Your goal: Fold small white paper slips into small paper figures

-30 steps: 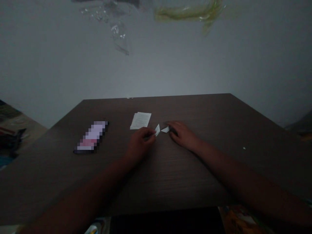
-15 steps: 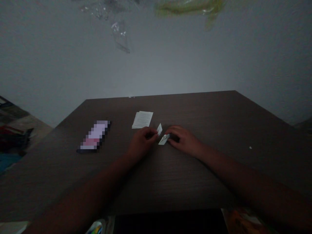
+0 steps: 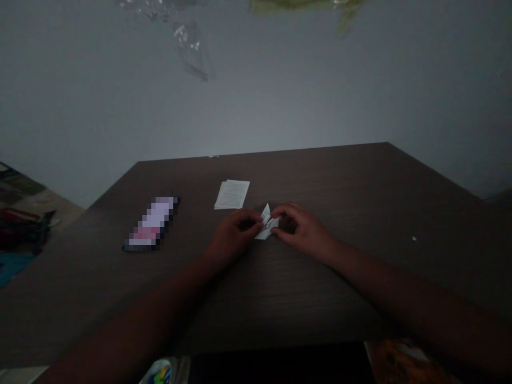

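Note:
On a dark wooden table (image 3: 280, 288) my left hand (image 3: 234, 236) pinches a small folded white paper piece (image 3: 265, 213). My right hand (image 3: 302, 229) pinches a second small white paper piece (image 3: 264, 231). The two pieces touch between my fingertips, just above the tabletop. A small stack of white paper slips (image 3: 232, 193) lies flat on the table just beyond my left hand.
A flat dark object with a blurred bright face (image 3: 151, 223) lies on the table to the left. A tiny white scrap (image 3: 414, 238) sits far right. A pale wall rises behind the table. Cluttered items show past the left edge and below the near edge.
My right hand lifted its paper piece off the table and brought it left against the piece in my left hand. The two pieces now meet.

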Tool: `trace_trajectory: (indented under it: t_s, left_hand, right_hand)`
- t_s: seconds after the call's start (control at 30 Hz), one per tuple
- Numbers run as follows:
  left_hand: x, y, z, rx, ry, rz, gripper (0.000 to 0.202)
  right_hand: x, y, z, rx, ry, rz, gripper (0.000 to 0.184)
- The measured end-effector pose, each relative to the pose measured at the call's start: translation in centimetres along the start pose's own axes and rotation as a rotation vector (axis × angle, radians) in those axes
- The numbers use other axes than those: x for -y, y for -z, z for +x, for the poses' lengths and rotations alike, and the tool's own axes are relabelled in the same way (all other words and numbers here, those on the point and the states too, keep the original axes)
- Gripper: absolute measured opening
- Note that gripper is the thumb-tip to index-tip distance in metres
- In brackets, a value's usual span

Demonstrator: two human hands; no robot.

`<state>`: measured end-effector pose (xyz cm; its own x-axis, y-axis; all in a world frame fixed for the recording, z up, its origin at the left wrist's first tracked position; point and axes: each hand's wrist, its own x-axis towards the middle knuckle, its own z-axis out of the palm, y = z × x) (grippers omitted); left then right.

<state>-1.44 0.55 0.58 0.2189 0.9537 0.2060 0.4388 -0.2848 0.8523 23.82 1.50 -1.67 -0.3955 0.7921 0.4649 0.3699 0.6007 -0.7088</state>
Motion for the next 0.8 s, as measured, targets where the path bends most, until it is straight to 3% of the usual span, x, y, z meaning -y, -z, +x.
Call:
trace_trajectory:
  t_s: [0.43, 0.8]
  left_hand:
    - [-0.11, 0.54, -0.33, 0.037, -0.252, 0.087, 0.009]
    - [0.11, 0.88, -0.18, 0.057, -0.299, 0.139, 0.006]
  right_hand:
    - [0.71, 0.34, -0.13, 0.008, -0.027, -0.038, 0.031]
    - [0.27, -0.25, -0.33, -0.060, -0.103, 0.057, 0.032]
